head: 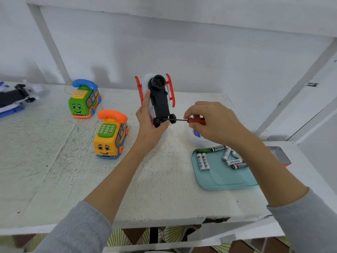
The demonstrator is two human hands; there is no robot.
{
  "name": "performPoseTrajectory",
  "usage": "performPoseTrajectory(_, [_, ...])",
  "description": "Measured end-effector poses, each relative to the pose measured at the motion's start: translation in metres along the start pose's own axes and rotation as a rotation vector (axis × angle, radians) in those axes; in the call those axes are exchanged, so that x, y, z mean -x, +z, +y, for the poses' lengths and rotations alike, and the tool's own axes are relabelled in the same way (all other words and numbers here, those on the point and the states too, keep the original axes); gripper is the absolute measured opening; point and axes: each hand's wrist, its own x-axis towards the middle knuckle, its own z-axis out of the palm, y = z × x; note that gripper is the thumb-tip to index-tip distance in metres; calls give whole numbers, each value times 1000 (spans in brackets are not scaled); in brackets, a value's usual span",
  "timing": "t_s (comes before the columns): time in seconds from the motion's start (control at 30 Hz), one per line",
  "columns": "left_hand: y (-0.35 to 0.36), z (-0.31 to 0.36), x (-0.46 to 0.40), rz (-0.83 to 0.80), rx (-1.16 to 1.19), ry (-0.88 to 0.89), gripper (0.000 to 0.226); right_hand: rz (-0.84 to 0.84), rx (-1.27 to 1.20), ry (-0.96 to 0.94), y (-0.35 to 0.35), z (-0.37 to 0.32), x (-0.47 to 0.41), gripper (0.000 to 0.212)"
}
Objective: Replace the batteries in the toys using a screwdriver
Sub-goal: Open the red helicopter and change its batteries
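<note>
White, scuffed worktop (54,170) with four toys on it. Far left, one blue-and-white vehicle (14,96), then two plastic phone buses, a green one (84,101) and a nearer yellow one (110,137). Left hand (147,125) wraps its grip round an upturned toy helicopter (158,99) with a black underside and orange skids. Right hand (209,121) pinches a red-handled screwdriver (189,120), tip at the toy's underside. Near right, a teal tray (224,178) holds about nine cylindrical batteries (203,161).

Green phone-bus toy (84,99) with blue handset, yellow phone-bus toy (110,136) with orange handset, red-handled screwdriver (193,120), teal tray (224,179), grey sleeves (80,229).
</note>
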Motion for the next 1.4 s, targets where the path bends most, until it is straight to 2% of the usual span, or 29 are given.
performPoseTrajectory(0.13, [-2, 3, 0, -9, 27, 73, 84, 6, -50, 41, -2, 4, 6, 18])
performPoseTrajectory(0.43, [-10, 2, 2, -42, 59, 7, 80, 10, -20, 64, -2, 7, 6, 21])
performPoseTrajectory(0.87, [-9, 7, 6, -75, 81, 34, 75, -8, -81, 26, 10, 11, 2, 20])
performPoseTrajectory(1.1, [-10, 8, 5, -62, 86, -41, 79, 134, -77, -67, 41, 18, 13, 15])
performPoseTrajectory(1.27, [-11, 5, 3, -54, 91, -94, 78, 219, -91, -140, 67, 23, 20, 27])
performPoseTrajectory(1.4, [-11, 5, 3, -62, 85, -94, 78, 237, -92, -157, 85, 27, 22, 28])
